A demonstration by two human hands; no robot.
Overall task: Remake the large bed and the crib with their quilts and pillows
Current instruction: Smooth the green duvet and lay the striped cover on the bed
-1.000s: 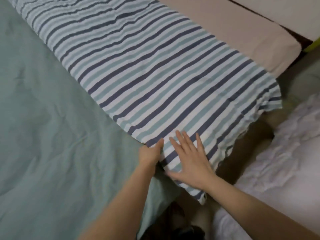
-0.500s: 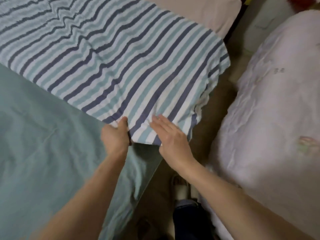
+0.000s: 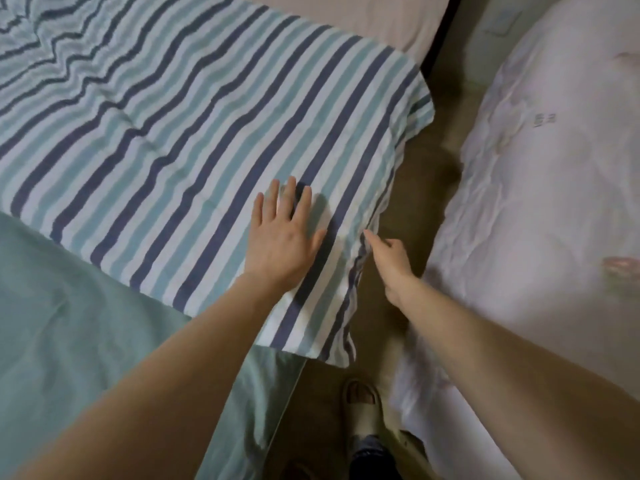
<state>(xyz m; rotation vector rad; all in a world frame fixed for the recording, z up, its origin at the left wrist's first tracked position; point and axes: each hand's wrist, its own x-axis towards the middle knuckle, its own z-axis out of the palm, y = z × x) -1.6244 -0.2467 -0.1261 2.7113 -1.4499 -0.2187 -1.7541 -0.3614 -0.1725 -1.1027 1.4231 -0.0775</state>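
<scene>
Blue, teal and white stripes cover a quilt (image 3: 194,140) spread across the large bed, over a plain pale green sheet (image 3: 69,341) that shows along the bed's near side. The quilt's near right corner overhangs the bed's right edge. The left hand (image 3: 282,237) lies flat on the quilt near that edge, fingers straight and slightly spread, palm down. The right hand (image 3: 389,259) is just beside it at the quilt's right edge, fingers curled, fingertip and thumb pinching the hanging fabric. Beyond the quilt, a beige pillow (image 3: 374,19) lies at the bed's far right corner. Across a narrow strip of floor, a crumpled white quilt (image 3: 540,209) covers the neighbouring bed. A slippered foot (image 3: 363,410) stands in the gap.
</scene>
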